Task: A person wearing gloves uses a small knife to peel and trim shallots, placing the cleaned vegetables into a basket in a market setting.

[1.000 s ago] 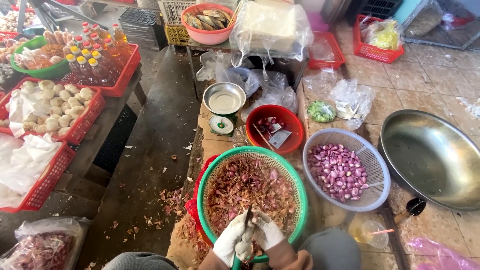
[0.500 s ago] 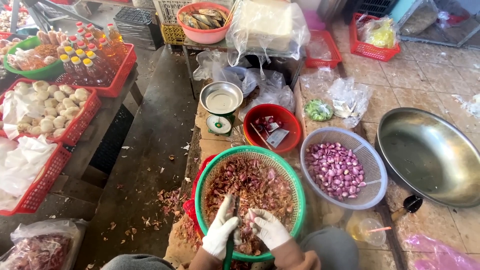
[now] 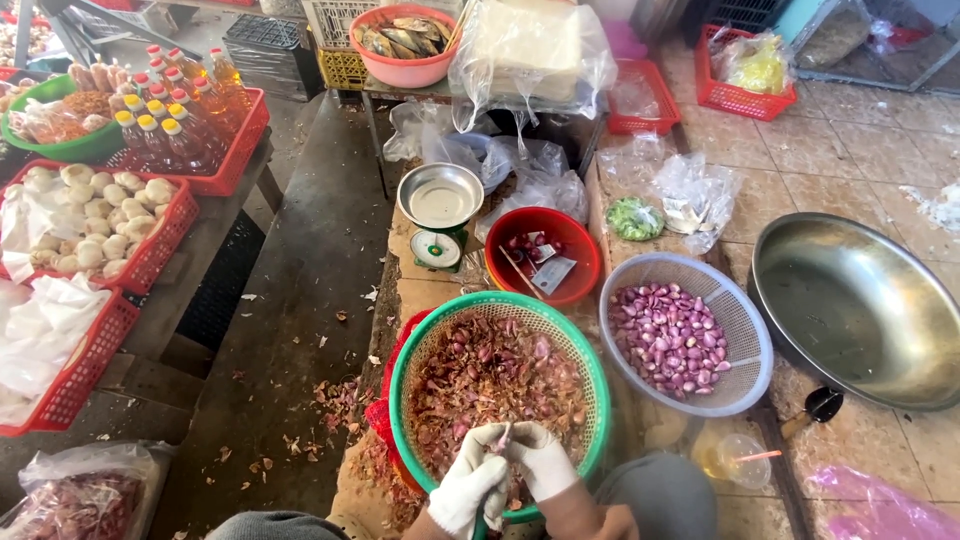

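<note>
Steel wok [image 3: 860, 310]: the largest thing, well to the right of the right hand and beyond it, bare inside.
Green basket [image 3: 400, 380]: round, heaped with reddish shallot skins, directly ahead of and under both hands.
Grey basket [image 3: 745, 380]: holds peeled purple shallots; ahead and right of the right hand, just beside the green basket, so the right hand is the nearer.
Red bowl [image 3: 580, 270]: beyond the green basket, with a few shallots and scraps in it.
Kitchen scale [image 3: 438, 215]: small, green-bodied with a steel pan, ahead and slightly left of the left hand.
Left hand [image 3: 468, 490]: white-gloved, over the near rim of the green basket, fingers curled and touching the right hand.
Right hand [image 3: 540, 465]: white-gloved, pressed to the left, fingers pinching.
Shallot [image 3: 501, 437]: small and purple, held between the 2 hands at the fingertips; long axis seems to point away from the person, though it is too small to be sure.
</note>
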